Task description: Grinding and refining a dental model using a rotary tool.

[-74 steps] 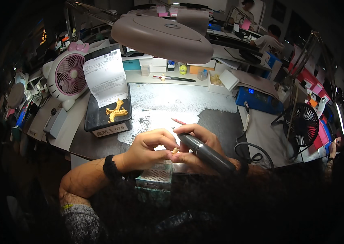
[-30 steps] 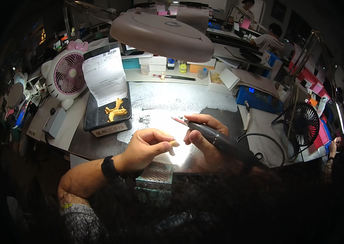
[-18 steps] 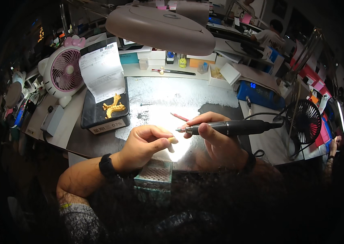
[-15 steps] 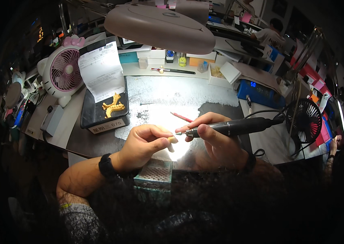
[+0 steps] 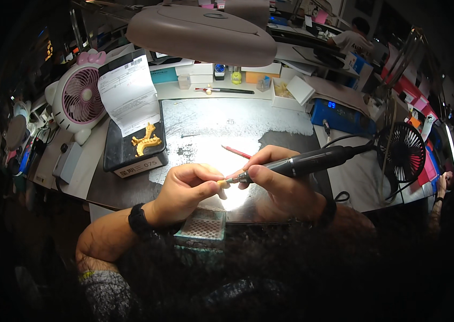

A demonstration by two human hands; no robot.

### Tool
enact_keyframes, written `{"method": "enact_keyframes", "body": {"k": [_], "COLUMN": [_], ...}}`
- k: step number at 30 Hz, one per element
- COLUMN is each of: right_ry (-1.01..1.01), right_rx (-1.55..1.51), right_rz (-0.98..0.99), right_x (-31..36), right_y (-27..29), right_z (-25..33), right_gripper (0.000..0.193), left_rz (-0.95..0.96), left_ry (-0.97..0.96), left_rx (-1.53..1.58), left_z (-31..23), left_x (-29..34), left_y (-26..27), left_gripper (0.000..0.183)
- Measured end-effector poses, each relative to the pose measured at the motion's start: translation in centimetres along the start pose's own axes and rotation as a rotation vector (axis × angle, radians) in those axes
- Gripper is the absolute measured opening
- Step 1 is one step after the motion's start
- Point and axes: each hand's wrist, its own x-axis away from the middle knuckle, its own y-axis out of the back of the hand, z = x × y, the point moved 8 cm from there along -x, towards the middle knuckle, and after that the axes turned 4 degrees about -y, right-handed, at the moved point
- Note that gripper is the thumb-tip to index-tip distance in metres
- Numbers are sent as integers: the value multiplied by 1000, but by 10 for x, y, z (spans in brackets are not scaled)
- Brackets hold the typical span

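Under the lamp's bright spot, my left hand (image 5: 188, 184) pinches a small cream-coloured dental piece (image 5: 222, 184) between thumb and fingertips. Its exact shape is too small to make out. My right hand (image 5: 283, 180) is closed around a black rotary handpiece (image 5: 304, 162), held like a pen and pointing left. The handpiece's metal nose and bit (image 5: 235, 179) meet the dental piece, seemingly touching it. Behind the fingers, a red pencil (image 5: 236, 152) lies on the worn bench top (image 5: 200, 121). Yellow dental models (image 5: 147, 141) sit in a black tray (image 5: 136, 163) to the left.
A printed sheet (image 5: 129, 96) leans in the tray, beside a pink-and-white fan (image 5: 81, 94). The lamp head (image 5: 200, 35) hangs over the bench. At right are a blue control box (image 5: 339, 115), its cable and a black fan (image 5: 401, 152). A perforated box (image 5: 201, 228) sits below my hands.
My right hand has brought the handpiece left and slightly down, so the bit has closed the gap to the dental piece. The view has shifted slightly. My left hand keeps its pinch.
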Motion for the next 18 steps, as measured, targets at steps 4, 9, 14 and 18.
{"method": "enact_keyframes", "body": {"k": [4,9,14,18], "right_ry": [13,19,13,-16], "right_rx": [0,22,4,6], "right_rz": [9,24,22,10], "right_x": [0,-1,-1,-1], "right_y": [0,0,0,1], "right_z": [0,1,0,-2], "right_gripper": [8,8,9,10], "left_rz": [9,17,15,10], "left_ry": [-10,-13,-7,1], "left_rx": [1,-2,4,-10], "left_z": [-1,-1,-1,-1], "left_x": [0,0,0,1], "left_y": [0,-1,-1,-1], "left_gripper": [9,9,8,8]}}
